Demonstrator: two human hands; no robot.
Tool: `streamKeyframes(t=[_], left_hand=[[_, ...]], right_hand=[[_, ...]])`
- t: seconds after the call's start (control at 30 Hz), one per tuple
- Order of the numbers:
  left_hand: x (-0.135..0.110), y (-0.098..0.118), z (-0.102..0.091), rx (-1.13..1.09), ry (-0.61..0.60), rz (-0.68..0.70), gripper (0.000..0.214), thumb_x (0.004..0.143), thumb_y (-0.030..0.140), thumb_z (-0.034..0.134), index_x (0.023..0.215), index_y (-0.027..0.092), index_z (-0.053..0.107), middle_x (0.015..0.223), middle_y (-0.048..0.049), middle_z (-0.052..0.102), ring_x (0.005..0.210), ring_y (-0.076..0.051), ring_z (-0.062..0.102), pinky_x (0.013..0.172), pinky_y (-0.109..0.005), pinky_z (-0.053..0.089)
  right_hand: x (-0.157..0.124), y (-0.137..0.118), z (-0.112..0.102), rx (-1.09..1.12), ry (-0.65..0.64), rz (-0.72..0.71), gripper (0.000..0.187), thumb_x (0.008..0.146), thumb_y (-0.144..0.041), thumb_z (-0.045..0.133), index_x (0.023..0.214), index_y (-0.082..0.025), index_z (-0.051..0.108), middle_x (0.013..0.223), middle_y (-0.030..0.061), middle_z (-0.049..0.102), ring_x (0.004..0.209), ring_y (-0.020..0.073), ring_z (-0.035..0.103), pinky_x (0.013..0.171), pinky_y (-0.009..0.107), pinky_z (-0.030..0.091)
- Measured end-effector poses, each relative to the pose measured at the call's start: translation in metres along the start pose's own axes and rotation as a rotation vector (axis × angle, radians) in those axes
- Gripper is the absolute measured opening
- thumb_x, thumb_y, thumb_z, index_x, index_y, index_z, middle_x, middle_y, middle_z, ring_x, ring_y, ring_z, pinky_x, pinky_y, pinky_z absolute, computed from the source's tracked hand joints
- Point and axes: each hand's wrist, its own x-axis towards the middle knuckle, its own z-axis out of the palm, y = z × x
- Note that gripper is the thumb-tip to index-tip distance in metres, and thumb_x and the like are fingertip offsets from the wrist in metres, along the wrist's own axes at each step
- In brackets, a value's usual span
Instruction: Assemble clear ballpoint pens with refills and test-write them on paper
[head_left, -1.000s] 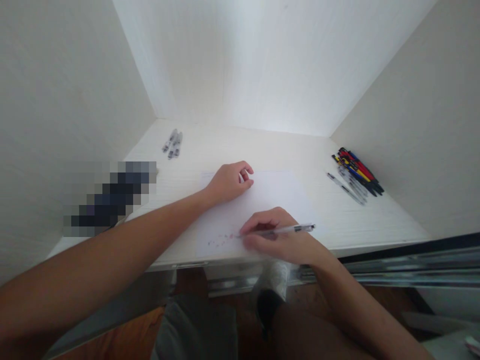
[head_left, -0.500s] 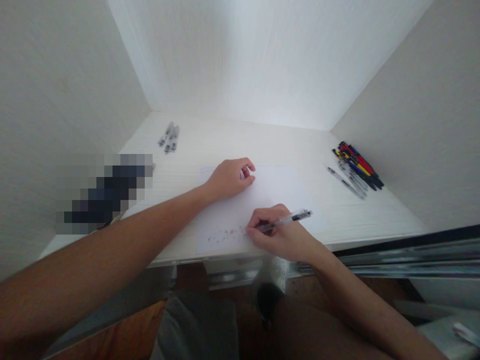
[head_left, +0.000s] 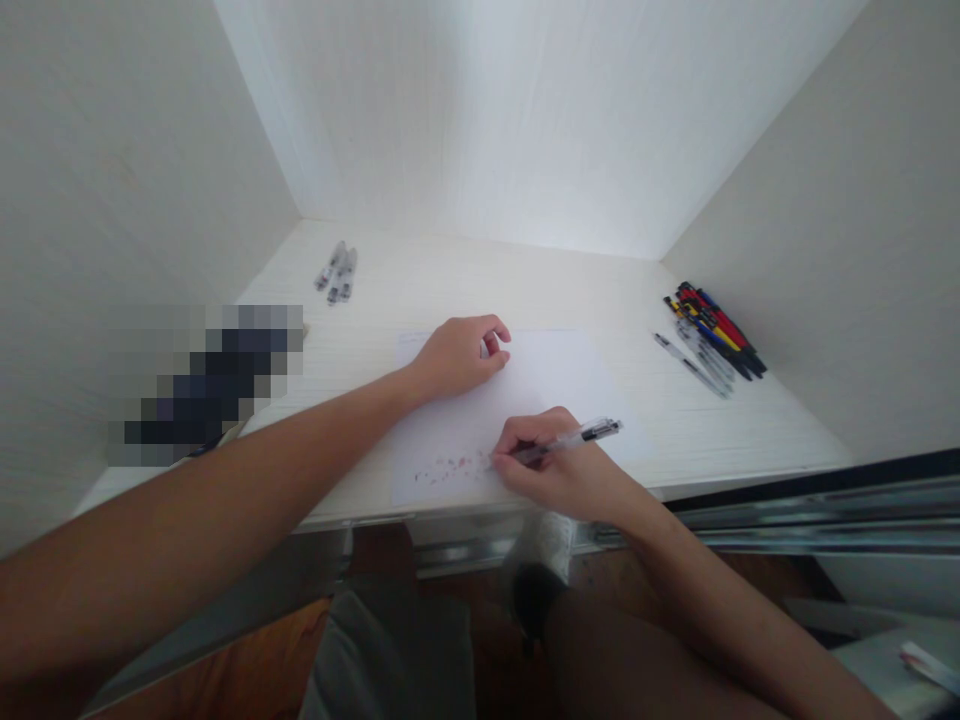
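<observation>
My right hand [head_left: 559,465] is closed around a clear pen [head_left: 577,438] with a black clip, its tip resting on a white sheet of paper [head_left: 540,375] near the desk's front edge. A short row of small coloured marks [head_left: 448,466] runs along the paper just left of the tip. My left hand [head_left: 459,357] lies on the upper left part of the sheet with its fingers curled loosely inward, and nothing shows in it.
A bundle of coloured pens [head_left: 712,330] lies at the right of the white desk [head_left: 450,280], beside the side wall. Two or three clear pens [head_left: 336,272] lie at the back left. A blurred-out patch [head_left: 202,385] covers the left edge.
My right hand and the pen have shifted a little to the right along the row of marks, and the pen now stands steeper. The left hand has stayed in place.
</observation>
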Motion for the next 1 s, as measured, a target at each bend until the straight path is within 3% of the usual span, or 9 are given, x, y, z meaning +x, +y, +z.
streamKeyframes(t=[0.2, 0.27, 0.37, 0.47, 0.63, 0.73, 0.87, 1.0], left_hand=[[0.003, -0.001, -0.002, -0.063, 0.018, -0.017, 0.016, 0.084, 0.029, 0.07, 0.097, 0.021, 0.073, 0.085, -0.0015, 0.075, 0.07, -0.016, 0.064, 0.067, -0.029, 0.047], [0.006, 0.001, -0.008, -0.188, 0.058, -0.103, 0.015, 0.088, 0.034, 0.068, 0.089, 0.02, 0.071, 0.081, -0.0027, 0.074, 0.067, -0.016, 0.063, 0.063, -0.028, 0.046], [0.01, 0.007, -0.019, -0.515, 0.126, -0.337, 0.03, 0.099, 0.041, 0.058, 0.08, 0.019, 0.066, 0.07, -0.0034, 0.068, 0.056, -0.014, 0.055, 0.054, -0.027, 0.041], [0.011, 0.013, -0.027, -0.822, 0.179, -0.493, 0.04, 0.107, 0.045, 0.048, 0.081, 0.018, 0.063, 0.065, -0.0025, 0.063, 0.05, -0.011, 0.049, 0.049, -0.025, 0.036], [0.013, 0.014, -0.033, -1.084, 0.227, -0.621, 0.051, 0.111, 0.048, 0.037, 0.081, 0.015, 0.062, 0.061, -0.0013, 0.057, 0.048, -0.008, 0.047, 0.049, -0.022, 0.036], [0.014, 0.013, -0.036, -1.123, 0.241, -0.663, 0.051, 0.111, 0.048, 0.037, 0.081, 0.016, 0.062, 0.062, -0.0009, 0.056, 0.048, -0.008, 0.047, 0.049, -0.021, 0.037], [0.013, 0.014, -0.036, -1.068, 0.21, -0.652, 0.048, 0.11, 0.048, 0.038, 0.079, 0.017, 0.06, 0.062, -0.0002, 0.054, 0.049, -0.009, 0.046, 0.05, -0.021, 0.036], [0.013, 0.009, -0.033, -0.746, 0.166, -0.511, 0.042, 0.108, 0.044, 0.038, 0.082, 0.019, 0.059, 0.068, -0.002, 0.058, 0.055, -0.011, 0.05, 0.054, -0.025, 0.039]], right_hand=[[-0.002, 0.003, 0.0, 0.077, 0.002, 0.012, 0.011, 0.084, -0.015, 0.066, 0.074, -0.018, 0.07, 0.065, -0.0016, 0.064, 0.058, 0.0101, 0.051, 0.054, 0.026, 0.037], [-0.001, 0.005, 0.0, 0.233, 0.034, 0.055, 0.01, 0.086, -0.02, 0.069, 0.077, -0.018, 0.072, 0.065, -0.0008, 0.066, 0.055, 0.0096, 0.053, 0.051, 0.025, 0.039], [0.008, 0.004, -0.006, 0.483, 0.171, 0.112, 0.015, 0.09, -0.032, 0.073, 0.085, -0.017, 0.073, 0.066, 0.0021, 0.071, 0.052, 0.011, 0.058, 0.047, 0.025, 0.044], [0.033, 0.002, -0.023, 0.53, 0.285, 0.036, 0.015, 0.089, -0.033, 0.074, 0.088, -0.018, 0.073, 0.073, 0.0046, 0.075, 0.059, 0.0148, 0.067, 0.05, 0.027, 0.051], [0.102, 0.015, -0.061, 0.404, 0.278, -0.086, 0.015, 0.09, -0.03, 0.068, 0.081, -0.017, 0.069, 0.074, 0.0054, 0.076, 0.06, 0.0157, 0.07, 0.05, 0.026, 0.053], [0.134, 0.039, -0.064, 0.348, 0.291, -0.02, 0.015, 0.087, -0.026, 0.066, 0.074, -0.017, 0.064, 0.069, 0.0053, 0.073, 0.055, 0.0137, 0.065, 0.048, 0.025, 0.049], [0.145, 0.071, -0.048, 0.317, 0.339, 0.094, 0.014, 0.085, -0.026, 0.066, 0.074, -0.018, 0.064, 0.069, 0.0058, 0.072, 0.055, 0.0129, 0.062, 0.051, 0.025, 0.048], [0.139, 0.087, -0.04, 0.252, 0.345, 0.054, 0.014, 0.085, -0.027, 0.065, 0.075, -0.016, 0.067, 0.069, 0.0055, 0.072, 0.056, 0.0131, 0.061, 0.053, 0.025, 0.047]])
